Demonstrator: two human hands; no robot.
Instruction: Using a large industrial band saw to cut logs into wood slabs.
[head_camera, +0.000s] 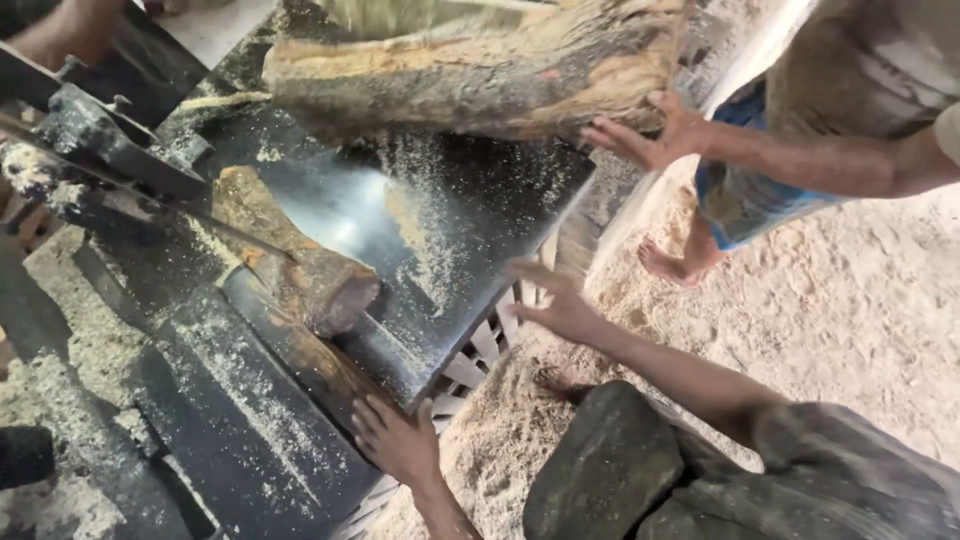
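- while the left hand (395, 440) lies flat on the table (470, 240) edge, the right hand (560, 305) hovers spread, holding nothing.
- the small log (300, 265) lies just ahead of the left hand; a co-worker's hand (650, 135) touches the big log (470, 70) beyond.
- likely a pause before gripping; next calls for both hands closing on the small log.

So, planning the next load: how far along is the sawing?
Done: sawdust coats the table, so some cutting happened. In hand: a small log lies there; left hand on the table edge, right hand open in air. Left: the big log, whole, under a co-worker's hand.
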